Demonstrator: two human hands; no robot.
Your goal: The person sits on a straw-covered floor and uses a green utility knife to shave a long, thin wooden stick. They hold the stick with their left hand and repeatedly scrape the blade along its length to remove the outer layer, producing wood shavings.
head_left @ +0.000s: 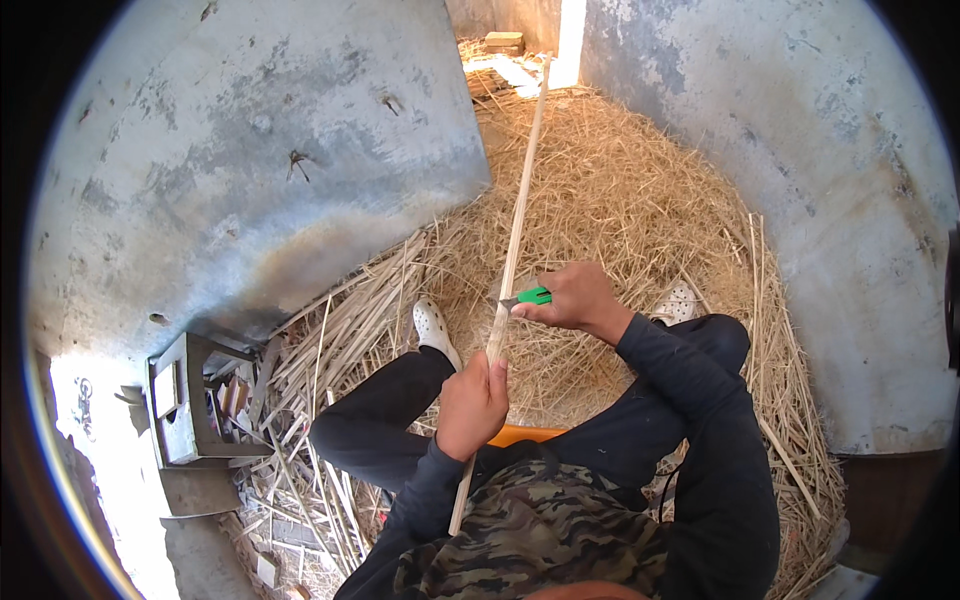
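A long, pale bamboo strip [521, 200] runs from my lap up toward the bright gap at the far end. My left hand [473, 404] is closed round its near part, thumb lying along the top. In my right hand [578, 300] is a utility knife [530, 298] with a green handle, gripped from the right side. Its dark blade end meets the strip a little beyond my left hand. Whether the blade cuts into the strip is too small to tell.
Loose shavings [620, 190] cover the floor ahead. Split strips [350, 310] lie piled at the left, others [790, 420] along the right wall [800, 180]. A small wooden cabinet [185, 440] stands at the left. Part of an orange seat [525, 434] shows beneath me.
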